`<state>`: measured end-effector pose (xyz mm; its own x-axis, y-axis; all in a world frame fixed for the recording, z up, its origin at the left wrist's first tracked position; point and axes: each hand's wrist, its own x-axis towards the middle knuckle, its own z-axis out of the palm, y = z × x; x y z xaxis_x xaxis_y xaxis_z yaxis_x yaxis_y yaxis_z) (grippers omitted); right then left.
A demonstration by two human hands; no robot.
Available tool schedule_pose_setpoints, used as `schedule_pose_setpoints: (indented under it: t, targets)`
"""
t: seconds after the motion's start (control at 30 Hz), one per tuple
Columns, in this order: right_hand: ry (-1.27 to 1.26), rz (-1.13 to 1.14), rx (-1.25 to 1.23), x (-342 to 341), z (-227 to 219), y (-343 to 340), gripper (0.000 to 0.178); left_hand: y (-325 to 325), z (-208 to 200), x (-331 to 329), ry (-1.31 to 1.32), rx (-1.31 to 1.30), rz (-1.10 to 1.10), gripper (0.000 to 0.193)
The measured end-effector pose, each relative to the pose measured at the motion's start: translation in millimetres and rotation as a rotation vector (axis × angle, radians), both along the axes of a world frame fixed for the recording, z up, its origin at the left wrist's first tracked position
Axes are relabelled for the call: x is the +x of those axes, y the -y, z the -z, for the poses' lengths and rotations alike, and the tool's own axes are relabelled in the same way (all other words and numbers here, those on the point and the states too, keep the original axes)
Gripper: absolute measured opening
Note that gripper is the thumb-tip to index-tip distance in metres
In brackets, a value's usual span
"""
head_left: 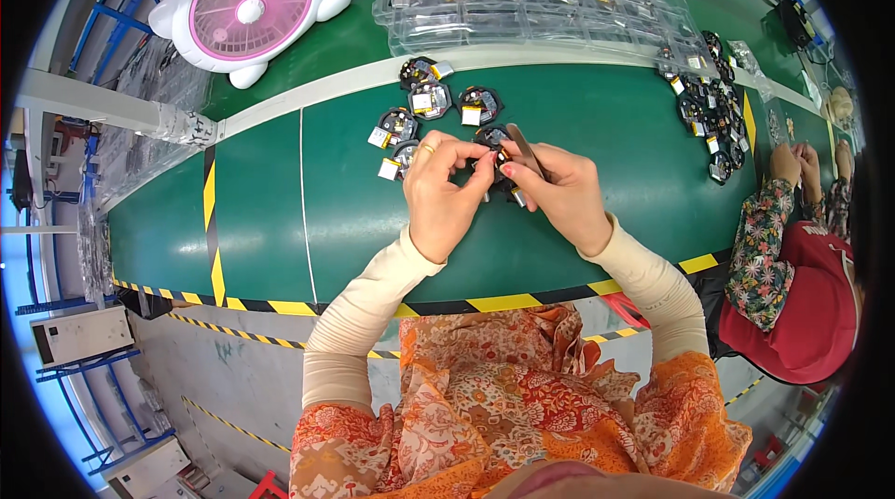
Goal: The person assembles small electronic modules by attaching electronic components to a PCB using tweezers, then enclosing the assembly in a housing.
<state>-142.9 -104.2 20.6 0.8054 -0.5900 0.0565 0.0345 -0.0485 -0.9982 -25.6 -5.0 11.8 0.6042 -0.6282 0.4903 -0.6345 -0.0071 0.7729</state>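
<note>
Your left hand (440,201) and right hand (567,193) meet near the middle of the green table (373,261), fingertips close together over a dark round part (488,136) that shows just past them at 12 o'clock. Your left thumb and forefinger come together at that part, but I cannot tell whether they pinch anything, as the contact is too small to make out. Your right hand grips a slim metal tool (525,152) that slants up toward 11 o'clock, its thumb and forefinger bent in toward your left fingertips. Another pale tab (519,195) peeks out below your fingers, at about 5 o'clock. Between 10 and 11 o'clock from your hands sits a loose group of similar parts (430,100), black with pale tabs; between 2 and 3 o'clock a denser heap (713,117) of them lies well apart. Stacked clear trays (531,19) stand at 12 o'clock, beyond a white rail (359,78), and a pink and white fan (252,10) is at 10 o'clock. Between 3 and 4 o'clock sits a co-worker in a red vest (809,299) and flowered sleeves (763,257).
</note>
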Motion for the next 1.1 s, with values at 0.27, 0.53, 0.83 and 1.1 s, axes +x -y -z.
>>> schedule_pose_setpoints:
  t: [0.27, 0.53, 0.83, 1.1]
  targets:
    - [0.062, 0.03, 0.221, 0, 0, 0, 0.022, -1, 1, 0, 0.007, -0.062, 0.021, 0.014]
    - [0.061, 0.004, 0.154, -1, 1, 2, 0.022, -2, -1, 0, 0.009, -0.063, 0.021, 0.015]
    - [0.027, -0.011, 0.057, -5, -7, 5, 0.022, -3, 0, 5, 0.108, -0.172, 0.039, 0.027]
    - [0.018, 0.132, -0.167, -6, -13, 46, 0.014, -1, 7, 9, -0.186, -0.202, 0.099, 0.03]
